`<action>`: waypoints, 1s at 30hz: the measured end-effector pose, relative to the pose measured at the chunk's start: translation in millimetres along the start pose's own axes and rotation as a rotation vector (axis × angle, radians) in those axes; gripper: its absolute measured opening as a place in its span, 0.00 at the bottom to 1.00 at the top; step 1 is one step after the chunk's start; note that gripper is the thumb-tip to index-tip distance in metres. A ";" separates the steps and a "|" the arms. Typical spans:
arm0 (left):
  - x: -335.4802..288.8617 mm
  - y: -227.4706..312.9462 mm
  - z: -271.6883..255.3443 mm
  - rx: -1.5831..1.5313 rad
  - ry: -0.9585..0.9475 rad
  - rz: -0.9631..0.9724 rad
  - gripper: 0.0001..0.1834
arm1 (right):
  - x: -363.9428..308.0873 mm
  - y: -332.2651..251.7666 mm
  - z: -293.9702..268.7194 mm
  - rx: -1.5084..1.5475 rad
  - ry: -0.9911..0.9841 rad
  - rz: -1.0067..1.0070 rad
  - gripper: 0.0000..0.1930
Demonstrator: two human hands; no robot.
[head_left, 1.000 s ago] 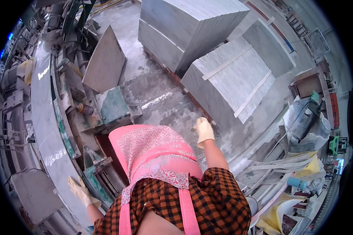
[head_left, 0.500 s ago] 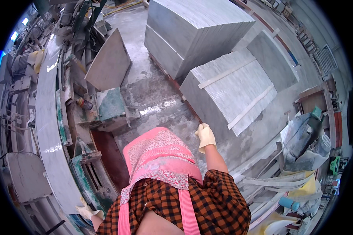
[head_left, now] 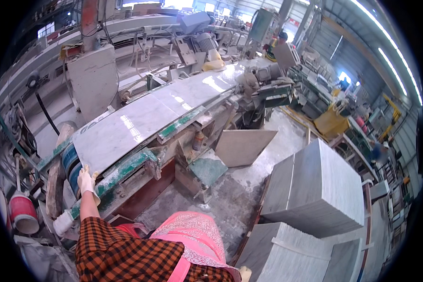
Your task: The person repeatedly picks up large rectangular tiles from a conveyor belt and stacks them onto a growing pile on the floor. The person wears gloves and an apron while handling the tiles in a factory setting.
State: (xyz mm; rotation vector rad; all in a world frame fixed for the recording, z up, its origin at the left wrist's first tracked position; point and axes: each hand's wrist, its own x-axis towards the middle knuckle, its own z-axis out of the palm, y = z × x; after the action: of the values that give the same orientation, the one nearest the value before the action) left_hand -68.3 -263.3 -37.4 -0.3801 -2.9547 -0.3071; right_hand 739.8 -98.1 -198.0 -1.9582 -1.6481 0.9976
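A long white-grey marble slab (head_left: 141, 122) lies on a green-edged conveyor line (head_left: 127, 169) that runs from lower left to upper right. My left hand (head_left: 86, 181), in a pale glove, reaches out to the slab's near corner, with the fingers on its edge. Only a sliver of my right hand (head_left: 243, 274), also gloved, shows at the bottom edge. It is beside a stack of grey slabs (head_left: 286, 254), and what its fingers do is hidden. My checked sleeves and pink apron (head_left: 192, 235) fill the lower middle.
A second, taller stack of grey slabs (head_left: 319, 188) stands at right. A single tile (head_left: 242, 146) leans against the machine, by a green stand (head_left: 207, 168). A red bucket (head_left: 22, 214) sits at far left. The floor (head_left: 230, 197) is wet and grey. Machines and other people are far back.
My view has swung from the slab stacks to the conveyor line. My left hand has come up from my side to the slab's corner. My right hand has dropped to the bottom edge.
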 end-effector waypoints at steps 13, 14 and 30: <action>8.3 -11.7 32.8 -0.375 0.090 -0.371 0.20 | 69.6 -39.9 21.7 0.077 0.090 0.032 0.14; 1.1 16.6 8.4 -0.453 0.074 -0.450 0.21 | 68.2 -55.7 23.9 0.217 0.134 0.223 0.15; -16.2 5.8 -13.2 0.117 -0.009 -0.091 0.29 | 69.6 -60.9 94.9 -0.049 0.213 0.271 0.14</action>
State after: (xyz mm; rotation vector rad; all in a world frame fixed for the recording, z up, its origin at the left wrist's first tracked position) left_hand -49.7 -264.5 -26.3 -0.2335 -2.9861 -0.1421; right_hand 632.9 -30.8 -237.8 -2.2769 -1.3286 0.8112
